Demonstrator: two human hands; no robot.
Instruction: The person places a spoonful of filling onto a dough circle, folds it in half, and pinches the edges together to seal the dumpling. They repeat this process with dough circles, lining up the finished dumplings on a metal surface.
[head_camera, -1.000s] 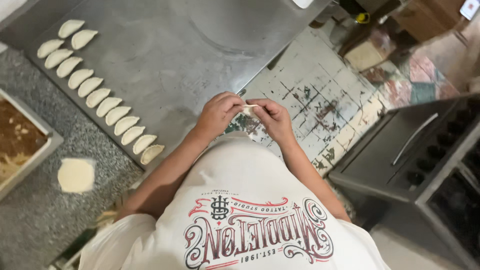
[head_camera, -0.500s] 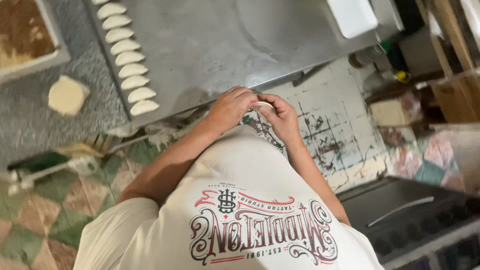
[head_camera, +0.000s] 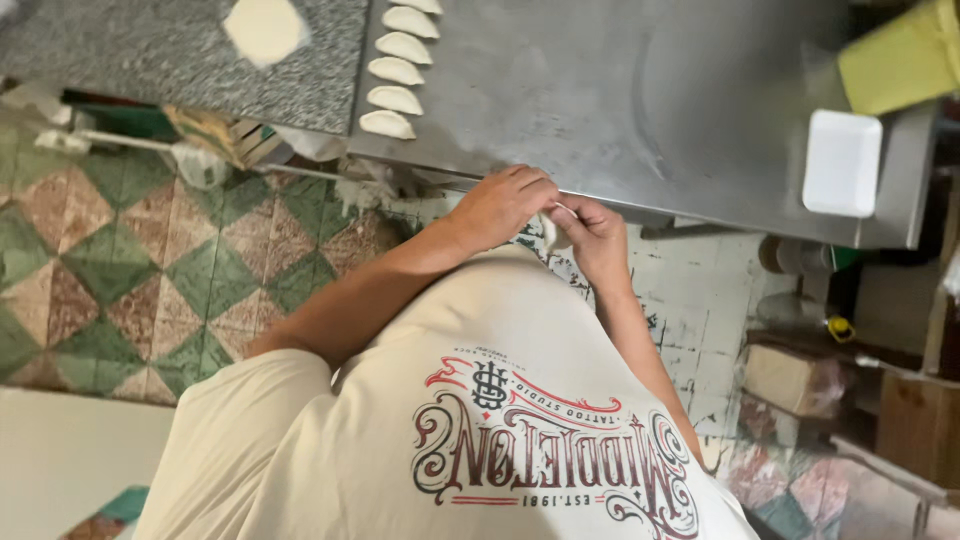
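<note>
Both hands, left hand (head_camera: 500, 205) and right hand (head_camera: 592, 232), pinched one small pale dough dumpling (head_camera: 549, 230) shut, near the steel tray (head_camera: 620, 110) edge; sealing step, likely.

Left hand (head_camera: 503, 203) and right hand (head_camera: 592, 232) meet before belly, fingers curled inward, forearms bent, bare.
</note>
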